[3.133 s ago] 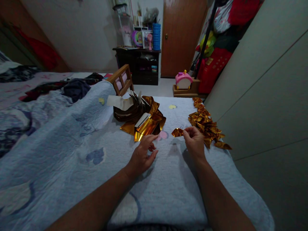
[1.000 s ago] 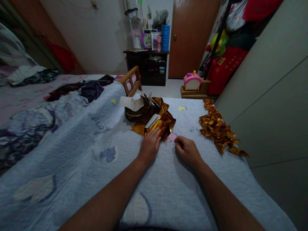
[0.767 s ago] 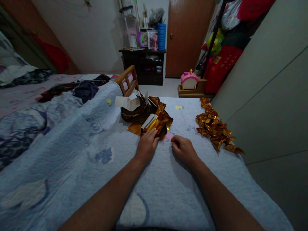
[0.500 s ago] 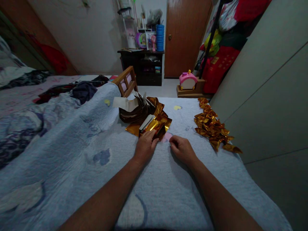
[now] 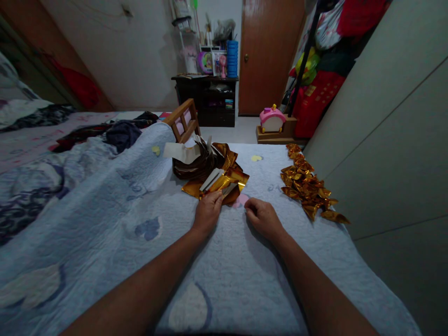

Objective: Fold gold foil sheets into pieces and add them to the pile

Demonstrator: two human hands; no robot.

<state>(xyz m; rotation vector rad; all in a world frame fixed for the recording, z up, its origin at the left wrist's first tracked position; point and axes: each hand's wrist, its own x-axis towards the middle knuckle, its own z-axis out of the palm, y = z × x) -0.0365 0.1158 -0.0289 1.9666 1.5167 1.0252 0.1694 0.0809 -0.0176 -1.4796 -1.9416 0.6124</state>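
My left hand [image 5: 207, 211] is closed on the near edge of a gold foil paper sheet [image 5: 234, 178], whose pale underside shows where the edge folds up. Its fingertips are partly hidden by the paper. Just right of it, my right hand [image 5: 263, 215] rests on the bed cover, fingers curled in, with nothing visible in them. Behind the left hand lies a fanned stack of foil-backed paper [image 5: 196, 165], brown and gold with white edges. Over to the right, along the bed's edge, is a pile of folded gold foil pieces [image 5: 306, 182].
A pale blue quilt [image 5: 147, 270] with heart patterns covers the bed. A wooden rail [image 5: 182, 121] stands behind the stack. Dark clothes [image 5: 122, 133] lie at left. Beyond the bed are a black cabinet [image 5: 206, 100], a pink toy [image 5: 272, 119] and a door [image 5: 268, 56].
My left hand has shifted slightly left and closed at the sheet's near edge, which is now folded up, showing its pale side. The right hand stays almost where it was.
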